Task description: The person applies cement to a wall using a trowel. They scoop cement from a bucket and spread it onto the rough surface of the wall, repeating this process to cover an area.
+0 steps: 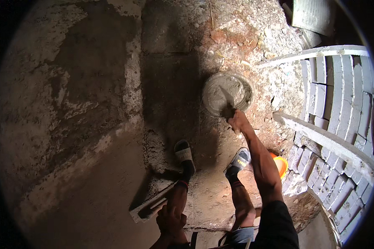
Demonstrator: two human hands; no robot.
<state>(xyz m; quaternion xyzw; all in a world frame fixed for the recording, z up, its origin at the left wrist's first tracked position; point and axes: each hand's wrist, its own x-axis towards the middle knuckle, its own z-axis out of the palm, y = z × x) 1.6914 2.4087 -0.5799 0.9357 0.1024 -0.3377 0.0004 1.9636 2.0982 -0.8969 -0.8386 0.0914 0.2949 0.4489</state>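
Observation:
My right hand (237, 121) is closed round the handle of a trowel (227, 111), its blade dark against the wet grey mortar. The mortar fills a round bucket (207, 103) standing on the rough ground ahead of my right foot. My left hand (171, 220) is low, in front of my left leg, with its fingers curled. It appears to grip a long pale plastering float (147, 209), which slants out to the left beside my shin; my fingers and leg hide part of it, and its shadow falls on the ground beyond.
Stacks of grey blocks (320, 99) line the right side, with pale beams (326, 139) across them. An orange container (281, 166) sits beside my right forearm. Patchy damp cement (95, 62) covers the left. Rubble (245, 33) lies beyond the bucket. My sandalled feet (183, 151) stand apart.

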